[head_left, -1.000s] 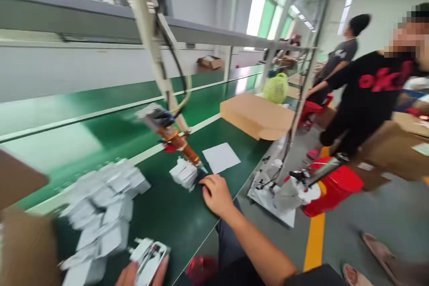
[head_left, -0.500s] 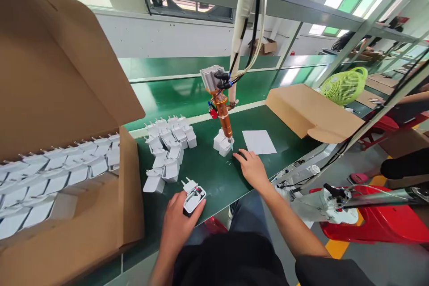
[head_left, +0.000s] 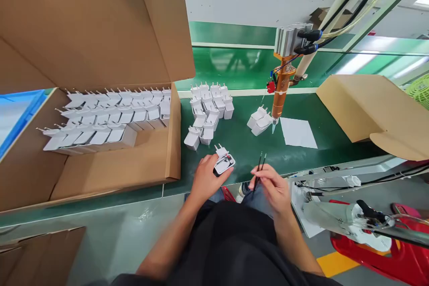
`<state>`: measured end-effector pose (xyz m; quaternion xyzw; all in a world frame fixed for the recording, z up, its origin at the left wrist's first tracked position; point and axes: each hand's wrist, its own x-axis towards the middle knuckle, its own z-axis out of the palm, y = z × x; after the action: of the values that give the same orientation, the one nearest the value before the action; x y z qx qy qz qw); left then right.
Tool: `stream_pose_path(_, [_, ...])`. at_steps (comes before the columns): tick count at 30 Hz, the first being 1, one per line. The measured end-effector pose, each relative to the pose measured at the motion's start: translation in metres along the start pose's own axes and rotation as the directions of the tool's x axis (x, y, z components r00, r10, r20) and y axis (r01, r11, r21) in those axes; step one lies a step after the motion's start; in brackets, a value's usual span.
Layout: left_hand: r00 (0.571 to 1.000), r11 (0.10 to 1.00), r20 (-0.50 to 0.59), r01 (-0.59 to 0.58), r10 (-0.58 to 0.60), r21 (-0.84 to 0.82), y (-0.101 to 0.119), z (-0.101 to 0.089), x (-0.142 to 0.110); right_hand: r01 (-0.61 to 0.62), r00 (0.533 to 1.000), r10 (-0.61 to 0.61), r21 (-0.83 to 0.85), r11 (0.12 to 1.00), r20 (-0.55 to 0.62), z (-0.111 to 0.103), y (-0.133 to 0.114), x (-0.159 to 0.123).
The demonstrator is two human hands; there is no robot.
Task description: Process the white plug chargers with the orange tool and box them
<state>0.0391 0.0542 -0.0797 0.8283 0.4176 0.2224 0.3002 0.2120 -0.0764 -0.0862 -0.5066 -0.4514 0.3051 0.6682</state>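
Note:
My left hand point(head_left: 208, 178), near the table's front edge, is closed around a white plug adapter point(head_left: 224, 162). Its casing is open and small parts and wires show inside; two pins point away from me. To the right, my right hand point(head_left: 273, 184) pinches a pair of thin black tweezers point(head_left: 259, 170), their tips upward and slightly apart, not touching the adapter. An orange dispensing head point(head_left: 280, 91) with a pale nozzle hangs beyond that hand. Beside the nozzle stand a few white adapters point(head_left: 259, 121), and a larger group of white adapters point(head_left: 211, 109) stands further left.
An open cardboard box point(head_left: 174, 138) at the left holds rows of white adapters. A sheet of white paper point(head_left: 298, 133) lies right of the nozzle, near a cardboard tray point(head_left: 348, 107). A white machine arm point(head_left: 335, 216) and a red stool point(head_left: 395, 250) are at lower right.
The view has swung left and down. My right hand has come back from beside the nozzle toward the table's front edge, with tweezers now visible in it. My left hand still holds the adapter.

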Motion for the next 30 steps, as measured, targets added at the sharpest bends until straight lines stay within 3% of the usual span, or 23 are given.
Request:
stream_pose_path(2, [1.000,1.000,-0.002,-0.011,0.011,0.000,0.001,0.000,0.000,-0.021,0.999,0.016,0.181,0.983,0.028,0.021,0.006,0.000])
stream_pose_path(4, [1.000,1.000,0.005,-0.018,0.018,0.006,0.002,-0.001,0.001,-0.016,0.999,0.007,0.231,0.973,0.042,0.034,0.011,0.001])
stream_pose_path(8, [1.000,1.000,0.007,0.000,0.000,0.016,0.005,-0.001,0.001,0.113,0.993,-0.111,-0.077,0.991,0.026,0.042,0.015,0.002])
stream_pose_path(12, [1.000,1.000,0.000,-0.006,0.006,0.015,0.007,-0.001,0.000,0.283,0.958,-0.282,-0.333,0.899,0.054,0.042,0.011,0.001])
stream_pose_path(15, [0.999,0.999,0.003,-0.045,0.045,0.008,0.008,-0.001,-0.001,0.340,0.940,-0.318,-0.420,0.842,0.123,0.043,0.008,0.001])
stream_pose_path(21, [0.990,0.991,-0.036,-0.133,0.134,0.028,0.005,0.001,-0.003,0.417,0.892,-0.438,-0.584,0.697,0.115,0.047,0.008,0.002])
stream_pose_path(27, [0.976,0.980,-0.097,-0.189,0.194,0.066,-0.002,0.008,-0.007,0.479,0.854,-0.492,-0.625,0.616,0.169,0.052,0.002,0.006])
stream_pose_path(30, [0.974,0.978,-0.097,-0.200,0.205,0.059,-0.003,0.009,-0.007,0.481,0.860,-0.469,-0.627,0.613,0.201,0.054,0.000,0.007])
